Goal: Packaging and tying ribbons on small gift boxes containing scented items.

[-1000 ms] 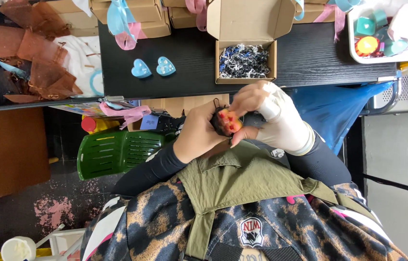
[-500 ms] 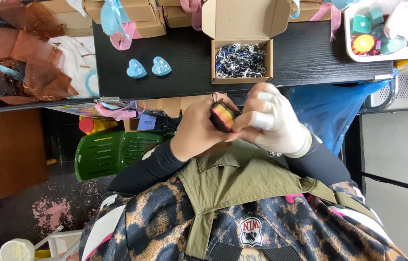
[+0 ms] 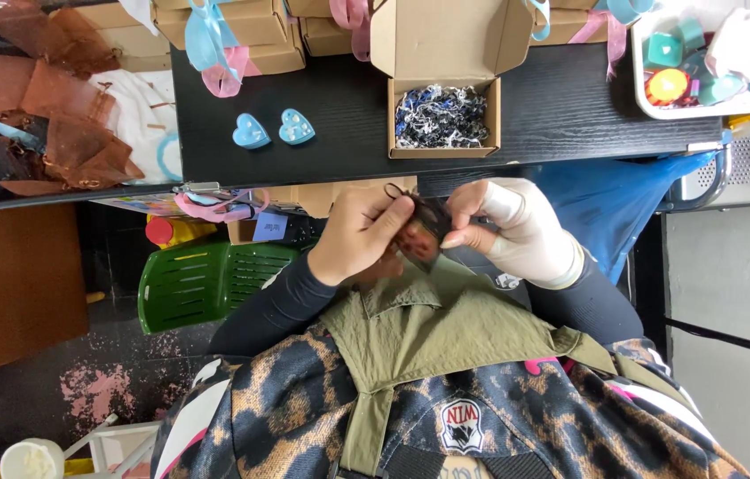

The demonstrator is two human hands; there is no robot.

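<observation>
Both hands, left (image 3: 362, 235) and right (image 3: 517, 226), pinched a small dark pouch (image 3: 424, 232) below the open cardboard box (image 3: 442, 115) on the black surface (image 3: 339, 98).

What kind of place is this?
Probably a small craft or gift-packing workstation. An open cardboard box of shredded paper filler sits on a black table, with ribbon-tied boxes behind and brown mesh pouches in a tray. Both hands, left and right, hold a small dark pouch.

I see an open brown cardboard box (image 3: 443, 80) of blue, white and black shredded paper on the black table (image 3: 570, 106). Closed brown boxes (image 3: 242, 35) with blue and pink ribbons line its far edge.
</observation>
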